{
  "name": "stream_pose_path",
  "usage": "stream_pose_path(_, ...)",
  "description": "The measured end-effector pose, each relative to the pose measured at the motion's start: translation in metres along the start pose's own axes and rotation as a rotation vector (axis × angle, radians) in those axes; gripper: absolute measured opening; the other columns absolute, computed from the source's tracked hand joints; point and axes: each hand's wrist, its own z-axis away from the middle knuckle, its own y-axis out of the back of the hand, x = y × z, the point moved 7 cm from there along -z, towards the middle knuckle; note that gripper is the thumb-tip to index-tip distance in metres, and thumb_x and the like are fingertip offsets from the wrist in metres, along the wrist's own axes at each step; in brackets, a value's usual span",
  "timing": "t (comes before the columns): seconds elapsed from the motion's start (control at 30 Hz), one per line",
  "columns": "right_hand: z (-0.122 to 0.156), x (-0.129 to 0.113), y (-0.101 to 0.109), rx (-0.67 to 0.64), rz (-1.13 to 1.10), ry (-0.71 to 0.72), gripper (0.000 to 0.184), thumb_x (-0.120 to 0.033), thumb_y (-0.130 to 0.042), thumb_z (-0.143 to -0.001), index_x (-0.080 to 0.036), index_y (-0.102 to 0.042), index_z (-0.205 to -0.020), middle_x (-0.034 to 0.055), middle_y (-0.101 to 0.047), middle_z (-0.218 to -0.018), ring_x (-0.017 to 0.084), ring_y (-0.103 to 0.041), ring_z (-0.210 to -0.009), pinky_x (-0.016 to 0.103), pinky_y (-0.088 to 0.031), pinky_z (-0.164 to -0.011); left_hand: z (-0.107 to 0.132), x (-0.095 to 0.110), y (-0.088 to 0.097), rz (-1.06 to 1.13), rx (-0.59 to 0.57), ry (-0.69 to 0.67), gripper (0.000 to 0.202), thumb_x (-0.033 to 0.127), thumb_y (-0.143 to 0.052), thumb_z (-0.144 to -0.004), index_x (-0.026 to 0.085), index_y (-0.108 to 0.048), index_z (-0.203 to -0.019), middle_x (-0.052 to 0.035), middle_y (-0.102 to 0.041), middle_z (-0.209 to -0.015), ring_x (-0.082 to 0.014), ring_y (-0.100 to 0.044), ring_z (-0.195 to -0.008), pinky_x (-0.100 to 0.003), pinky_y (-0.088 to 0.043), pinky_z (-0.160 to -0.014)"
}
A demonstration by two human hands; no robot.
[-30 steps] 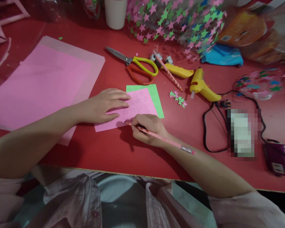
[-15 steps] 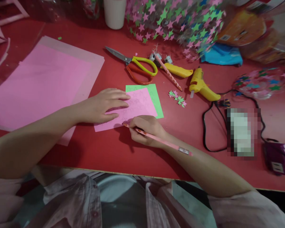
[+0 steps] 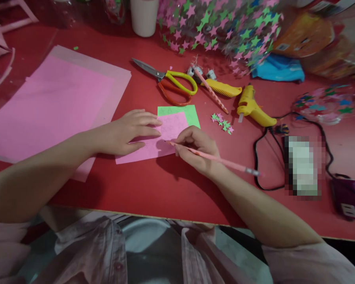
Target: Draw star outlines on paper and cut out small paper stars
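Observation:
My left hand (image 3: 133,132) lies flat with fingers spread on a small pink paper (image 3: 173,123), pressing its left part to the table. Faint pencil outlines show on this paper. Beneath it, a green paper (image 3: 192,112) sticks out at the top and right, also bearing faint marks. My right hand (image 3: 199,152) grips a pink pencil (image 3: 227,162), its tip over the middle of the pink paper and its eraser end pointing right. Whether the tip touches the paper I cannot tell. Small pink and green cut stars (image 3: 223,123) lie to the right.
Scissors (image 3: 168,81), a second pencil (image 3: 211,91), a yellow comb-like piece (image 3: 223,88) and a yellow glue gun (image 3: 253,106) with a black cord lie beyond my hands. Large pink sheets (image 3: 68,98) cover the left. A white cup (image 3: 144,17) and star-covered clear plastic (image 3: 219,27) stand behind.
My right hand has moved up and right with the pencil, its tip shifting from the paper's lower edge toward the middle. My left hand stays nearly still.

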Motion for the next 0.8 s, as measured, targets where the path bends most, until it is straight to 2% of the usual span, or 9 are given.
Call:
stream_pose_path(0.1,-0.001,0.000,-0.003,-0.078,0.026,0.021,0.007,-0.011,-0.053,-0.074,-0.018,-0.052,-0.074,-0.0038,-0.051,-0.063,0.007,-0.041,-0.051,0.021,-0.033,-0.049,0.001,0.001,0.001,-0.013,-0.006,-0.006,0.038,0.019,-0.051,-0.081,0.028,-0.063,-0.117,-0.0055,-0.052,-0.136,-0.0259,-0.041,-0.131,-0.049,-0.024,-0.114)
stream_pose_path(0.27,-0.001,0.004,-0.011,-0.167,0.095,0.048,0.008,-0.011,-0.052,-0.073,-0.017,-0.051,-0.069,-0.0036,-0.051,-0.060,0.007,-0.041,-0.052,0.021,-0.033,-0.050,0.000,0.002,0.001,-0.002,-0.003,0.004,0.039,0.018,-0.051,-0.080,0.028,-0.065,-0.114,-0.0058,-0.051,-0.137,-0.0271,-0.040,-0.130,-0.051,-0.025,-0.113)
stream_pose_path(0.63,-0.001,0.006,-0.014,-0.207,0.110,0.051,0.010,-0.011,-0.052,-0.075,-0.017,-0.050,-0.067,-0.0037,-0.050,-0.060,0.007,-0.041,-0.053,0.020,-0.032,-0.051,-0.001,0.003,-0.001,0.036,-0.036,-0.010,0.037,0.016,-0.049,-0.081,0.029,-0.067,-0.110,-0.0051,-0.050,-0.137,-0.0267,-0.040,-0.131,-0.049,-0.028,-0.112)
stream_pose_path(0.8,-0.003,0.006,-0.013,-0.157,0.109,0.066,0.011,-0.009,-0.050,-0.073,-0.017,-0.049,-0.067,-0.0046,-0.048,-0.059,0.007,-0.039,-0.052,0.020,-0.031,-0.050,-0.001,0.003,-0.002,0.038,-0.031,-0.014,0.038,0.015,-0.049,-0.081,0.028,-0.067,-0.111,-0.0061,-0.050,-0.137,-0.0268,-0.040,-0.131,-0.049,-0.028,-0.112)
